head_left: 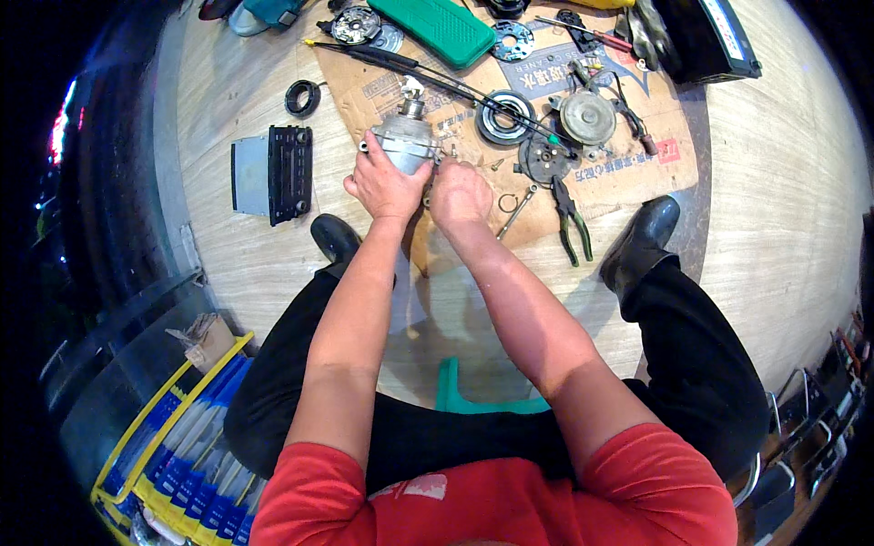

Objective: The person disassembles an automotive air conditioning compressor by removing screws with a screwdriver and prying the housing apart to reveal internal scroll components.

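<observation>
My left hand [387, 185] is wrapped round the lower left of a silver metal housing [407, 141], its thumb pressed on the near face. A narrower metal neck with something white at its tip rises from the housing's far end. My right hand [461, 195] is closed in a fist against the housing's right side, and whatever its fingers grip is hidden. Just right of that hand lie an open snap ring [508, 204] and a slim metal wrench [517, 214]. Green-and-black pliers [568, 223] rest farther right, below a dark round plate [544, 161].
Cardboard [628, 187] covers the floor under a grooved pulley [503, 118], a round wired part [587, 118], long black rods [428, 73] and a green case [435, 29]. A car radio [289, 175] and black ring [301, 97] lie left; a black box [701, 41] stands far right.
</observation>
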`<action>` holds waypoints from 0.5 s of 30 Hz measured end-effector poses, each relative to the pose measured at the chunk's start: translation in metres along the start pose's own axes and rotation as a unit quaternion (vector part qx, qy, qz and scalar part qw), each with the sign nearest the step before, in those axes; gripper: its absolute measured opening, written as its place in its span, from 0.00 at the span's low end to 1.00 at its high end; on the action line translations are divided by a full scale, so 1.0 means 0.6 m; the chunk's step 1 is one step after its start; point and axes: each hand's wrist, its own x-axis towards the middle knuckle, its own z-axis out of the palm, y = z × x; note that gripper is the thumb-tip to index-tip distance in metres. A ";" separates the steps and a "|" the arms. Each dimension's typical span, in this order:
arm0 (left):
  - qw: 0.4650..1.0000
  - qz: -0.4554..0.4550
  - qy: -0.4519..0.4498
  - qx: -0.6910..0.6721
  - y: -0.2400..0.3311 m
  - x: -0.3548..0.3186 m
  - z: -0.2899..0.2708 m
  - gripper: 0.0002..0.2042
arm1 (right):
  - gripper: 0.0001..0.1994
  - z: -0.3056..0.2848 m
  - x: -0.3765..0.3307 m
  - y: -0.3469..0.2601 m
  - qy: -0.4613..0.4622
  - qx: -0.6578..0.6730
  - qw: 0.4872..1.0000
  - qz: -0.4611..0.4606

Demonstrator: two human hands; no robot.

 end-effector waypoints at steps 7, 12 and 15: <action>1.000 0.017 -0.010 -0.021 -0.017 0.004 0.001 0.55 | 0.11 0.016 -0.015 -0.019 0.022 0.027 0.999 0.025; 0.999 0.032 -0.026 -0.024 -0.032 0.013 0.004 0.56 | 0.13 -0.065 0.017 0.002 -0.087 -0.046 0.995 -0.033; 0.998 0.044 -0.012 -0.042 -0.067 0.020 0.019 0.56 | 0.11 -0.088 0.036 0.039 -0.082 -0.039 0.994 -0.058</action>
